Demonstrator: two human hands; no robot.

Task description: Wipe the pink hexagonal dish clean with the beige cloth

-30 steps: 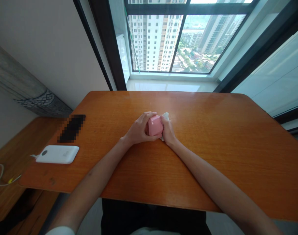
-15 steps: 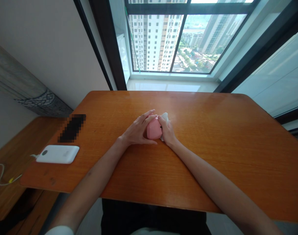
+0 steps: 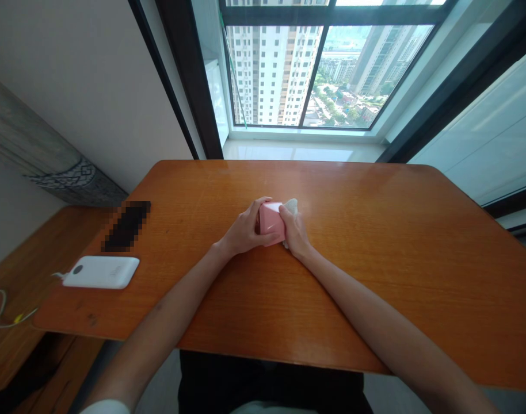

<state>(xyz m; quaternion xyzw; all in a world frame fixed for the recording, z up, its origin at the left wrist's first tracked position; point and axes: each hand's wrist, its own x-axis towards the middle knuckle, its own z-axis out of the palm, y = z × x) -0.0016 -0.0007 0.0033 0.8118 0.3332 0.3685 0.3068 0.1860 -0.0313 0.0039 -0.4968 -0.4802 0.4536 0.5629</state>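
Note:
Between my two hands, over the middle of the wooden table (image 3: 375, 247), is a small pink box-like object (image 3: 271, 223) with a smooth, shiny top. My left hand (image 3: 244, 229) grips its left side, thumb along the near edge and fingers round the far side. My right hand (image 3: 296, 233) closes on its right side with the thumb on top. A crumpled white tissue (image 3: 292, 206) sticks out from under my right hand, pressed against the object. The object's underside and exact kind are hidden.
A white power bank (image 3: 102, 272) with a cable lies at the table's left edge. Behind it is a dark pixelated patch (image 3: 127, 226). A wooden bench (image 3: 12, 253) stands at the left. The window (image 3: 332, 75) lies beyond the far edge.
My left hand has closed from spread fingers to a grip on the pink object. The object has turned slightly, showing more of its shiny top. My right hand stays about where it was.

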